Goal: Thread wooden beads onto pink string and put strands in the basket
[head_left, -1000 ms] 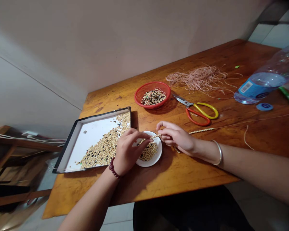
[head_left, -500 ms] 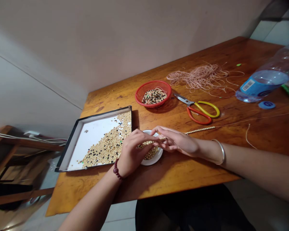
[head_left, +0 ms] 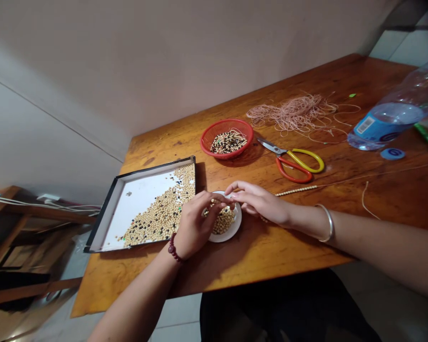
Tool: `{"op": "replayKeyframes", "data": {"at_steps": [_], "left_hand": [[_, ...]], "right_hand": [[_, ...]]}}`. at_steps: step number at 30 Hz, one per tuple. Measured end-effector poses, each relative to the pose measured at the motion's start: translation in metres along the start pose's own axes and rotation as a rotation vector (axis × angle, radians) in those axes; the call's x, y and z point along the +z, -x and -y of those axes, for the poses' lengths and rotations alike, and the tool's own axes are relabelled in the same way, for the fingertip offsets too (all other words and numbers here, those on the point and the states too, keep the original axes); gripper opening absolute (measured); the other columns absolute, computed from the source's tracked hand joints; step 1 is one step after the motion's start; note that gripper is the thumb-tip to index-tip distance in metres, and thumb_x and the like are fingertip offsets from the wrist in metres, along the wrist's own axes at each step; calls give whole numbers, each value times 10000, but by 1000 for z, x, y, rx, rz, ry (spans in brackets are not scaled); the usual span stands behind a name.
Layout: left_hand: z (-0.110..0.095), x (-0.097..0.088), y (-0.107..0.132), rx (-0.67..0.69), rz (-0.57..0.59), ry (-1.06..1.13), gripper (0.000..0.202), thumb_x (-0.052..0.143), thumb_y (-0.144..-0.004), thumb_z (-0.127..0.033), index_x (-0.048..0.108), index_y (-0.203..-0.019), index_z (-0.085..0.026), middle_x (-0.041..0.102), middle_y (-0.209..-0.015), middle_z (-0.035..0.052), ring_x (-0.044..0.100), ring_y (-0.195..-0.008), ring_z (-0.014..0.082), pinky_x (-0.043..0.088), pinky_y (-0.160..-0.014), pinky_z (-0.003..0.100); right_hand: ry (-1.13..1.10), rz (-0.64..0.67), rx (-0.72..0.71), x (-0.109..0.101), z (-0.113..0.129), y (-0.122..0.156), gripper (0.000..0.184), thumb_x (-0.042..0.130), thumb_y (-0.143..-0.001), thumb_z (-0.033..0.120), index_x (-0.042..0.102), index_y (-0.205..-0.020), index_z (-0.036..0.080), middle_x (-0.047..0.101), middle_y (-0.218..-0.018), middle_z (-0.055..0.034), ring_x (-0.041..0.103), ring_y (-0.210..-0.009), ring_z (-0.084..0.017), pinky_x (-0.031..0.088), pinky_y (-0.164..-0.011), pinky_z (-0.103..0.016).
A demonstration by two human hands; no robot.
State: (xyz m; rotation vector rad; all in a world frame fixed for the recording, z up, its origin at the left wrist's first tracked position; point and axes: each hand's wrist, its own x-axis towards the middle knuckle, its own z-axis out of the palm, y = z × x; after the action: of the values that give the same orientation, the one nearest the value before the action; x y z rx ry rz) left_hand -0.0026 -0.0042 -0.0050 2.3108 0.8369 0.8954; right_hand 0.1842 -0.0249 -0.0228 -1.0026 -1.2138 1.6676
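Note:
My left hand (head_left: 194,223) hovers over a small white dish (head_left: 235,227) of tan beads, its fingertips pinched together, apparently on a bead too small to make out. My right hand (head_left: 260,202) meets it from the right, fingers closed on the end of a thin cord. A strand of threaded tan beads (head_left: 296,190) runs from under my right hand toward the right. A dark red bead bracelet circles my left wrist and a silver bangle (head_left: 327,223) my right.
A black-rimmed white tray (head_left: 135,194) of loose tan and dark beads lies left of the dish. Behind are a red basket (head_left: 227,138) of beaded pieces, scissors (head_left: 294,164), a tangle of pink cord (head_left: 296,111), a water bottle (head_left: 392,118) and its blue cap (head_left: 392,153).
Both hands have shifted slightly over the dish; the fingertips, apart a second ago, now meet above the beads. The view has moved a little.

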Motion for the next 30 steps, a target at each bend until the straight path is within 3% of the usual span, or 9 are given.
{"op": "replayKeyframes", "data": {"at_steps": [3, 6, 14, 23, 30], "left_hand": [[1, 0, 0, -12, -67, -8, 130, 571, -872, -147, 667, -945, -194, 706, -897, 51, 651, -818, 145, 495, -756, 271], [2, 0, 1, -50, -126, 9, 106, 556, -883, -160, 653, -921, -180, 698, -895, 62, 654, -823, 148, 503, -755, 279], [3, 2, 0, -94, -201, 77, 87, 544, -897, -186, 629, -898, -169, 682, -898, 61, 651, -791, 125, 515, -690, 242], [7, 1, 1, -121, -107, 3, 60, 632, -836, -195, 685, -855, -175, 721, -930, 68, 670, -800, 146, 530, -691, 256], [2, 0, 1, -114, -39, 14, 140, 597, -858, -174, 690, -961, -196, 712, -991, 65, 662, -822, 143, 517, -696, 247]], "right_hand": [[189, -28, -110, -1, 0, -2, 158, 516, -836, 272, 590, -777, 145, 579, -706, -9, 505, -645, -112, 396, -636, -245], [266, -37, -133, -3, -2, -4, 184, 522, -820, 271, 615, -736, 137, 617, -715, -32, 557, -728, -149, 421, -735, -287], [342, -93, -142, 0, -4, 0, 193, 578, -801, 299, 668, -804, 128, 663, -774, -54, 571, -708, -155, 437, -668, -279], [272, -88, -180, 1, -7, -1, 191, 566, -812, 283, 675, -806, 127, 663, -742, -39, 575, -676, -137, 434, -657, -263], [202, -102, -154, 1, -7, -3, 194, 587, -792, 290, 678, -733, 130, 651, -698, -38, 561, -668, -137, 423, -650, -263]]}}
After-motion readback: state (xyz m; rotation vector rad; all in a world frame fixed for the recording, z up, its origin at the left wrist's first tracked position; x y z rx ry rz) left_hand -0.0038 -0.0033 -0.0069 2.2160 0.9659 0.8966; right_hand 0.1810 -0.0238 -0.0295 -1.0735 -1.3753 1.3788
